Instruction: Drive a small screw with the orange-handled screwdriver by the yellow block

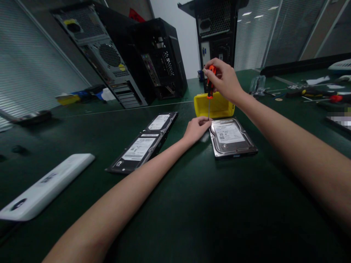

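My right hand (223,78) grips the orange and black handle of a screwdriver (210,87), which stands upright with its thin shaft pointing down. The tip meets the back left corner of a silver hard drive (229,137) lying label up on the dark green table (175,204). At that same corner are the closed fingers of my left hand (196,128); what they pinch, if anything, is too small to make out. Right behind the drive stands a yellow open case (214,106).
Two more hard drives (141,148) lie end to end left of my left hand. A white device (49,186) is at the far left. Computer cases (109,54) stand at the back. Tools (315,94) and a clear plastic container (257,85) lie at the right.
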`<state>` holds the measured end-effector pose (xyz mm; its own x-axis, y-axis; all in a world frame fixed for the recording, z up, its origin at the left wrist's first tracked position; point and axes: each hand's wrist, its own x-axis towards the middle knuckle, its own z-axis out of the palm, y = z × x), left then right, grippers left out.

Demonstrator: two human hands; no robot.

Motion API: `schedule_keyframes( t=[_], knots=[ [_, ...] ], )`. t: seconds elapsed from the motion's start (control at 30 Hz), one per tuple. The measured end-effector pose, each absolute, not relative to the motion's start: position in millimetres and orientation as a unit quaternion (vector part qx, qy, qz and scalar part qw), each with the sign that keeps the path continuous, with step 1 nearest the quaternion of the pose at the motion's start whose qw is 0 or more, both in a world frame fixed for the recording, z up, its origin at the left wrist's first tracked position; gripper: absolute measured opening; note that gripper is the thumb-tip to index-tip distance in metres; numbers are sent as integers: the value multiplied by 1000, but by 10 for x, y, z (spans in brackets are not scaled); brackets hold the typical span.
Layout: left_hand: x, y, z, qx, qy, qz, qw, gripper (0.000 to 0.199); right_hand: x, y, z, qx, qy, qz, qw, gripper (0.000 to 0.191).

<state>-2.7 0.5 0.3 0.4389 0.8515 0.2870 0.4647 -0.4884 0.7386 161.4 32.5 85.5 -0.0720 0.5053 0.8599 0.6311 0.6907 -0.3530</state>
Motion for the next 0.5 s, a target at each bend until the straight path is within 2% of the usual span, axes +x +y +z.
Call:
schedule_keyframes(
  t=[0.5],
  knots=[
    [-23,2,17,800,424,324,273,33,1623,319,835,-401,-722,-49,562,44]
  ],
)
